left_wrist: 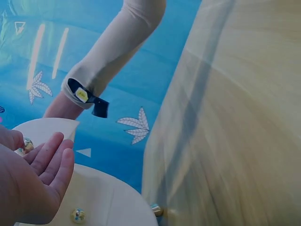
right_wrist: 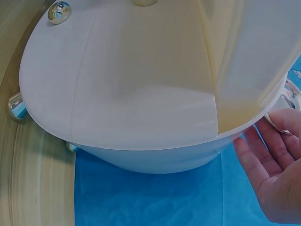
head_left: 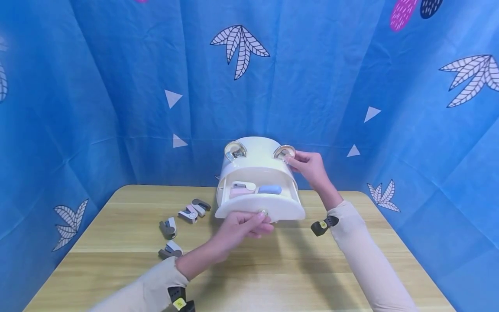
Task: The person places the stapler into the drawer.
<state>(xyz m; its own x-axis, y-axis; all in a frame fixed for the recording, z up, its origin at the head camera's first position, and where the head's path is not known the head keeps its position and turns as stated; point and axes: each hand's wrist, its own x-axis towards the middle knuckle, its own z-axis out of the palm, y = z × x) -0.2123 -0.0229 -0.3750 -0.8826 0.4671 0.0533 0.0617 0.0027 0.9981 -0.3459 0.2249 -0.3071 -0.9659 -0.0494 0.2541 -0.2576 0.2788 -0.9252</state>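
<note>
Near the back edge of the table (head_left: 97, 242), in the middle, I see a shiny white box (head_left: 259, 149) with two round ears on top. Its big top drawer (head_left: 286, 210) sticks out toward the person. The left hand (head_left: 245, 225) pinches the drawer's little gold knob (left_wrist: 27, 145) with its thumb and a finger, and the other fingers reach out past it. The right hand (head_left: 312, 167) pinches the edge of the right ear (head_left: 284, 151), thumb in front and fingers behind. The left ear (head_left: 235, 150) has a gold rim too, and nobody is touching it. Inside the drawer are a pink and white thing (head_left: 242, 189) and, just beside it on the right, a smooth blue thing (head_left: 270, 189). Lower down, the front of the box has another gold knob (left_wrist: 77, 215), and the box has shiny gold feet (right_wrist: 18, 106). Over on the left of the table lie some small things that look like staplers. A dark gray one (head_left: 201, 204) and a light one (head_left: 189, 214) are close together at the back, a gray and white one (head_left: 168, 228) is nearer, and the nearest one (head_left: 171, 249) is by the left wrist. A blue curtain (head_left: 156, 56) with white leaves hangs all around.
</note>
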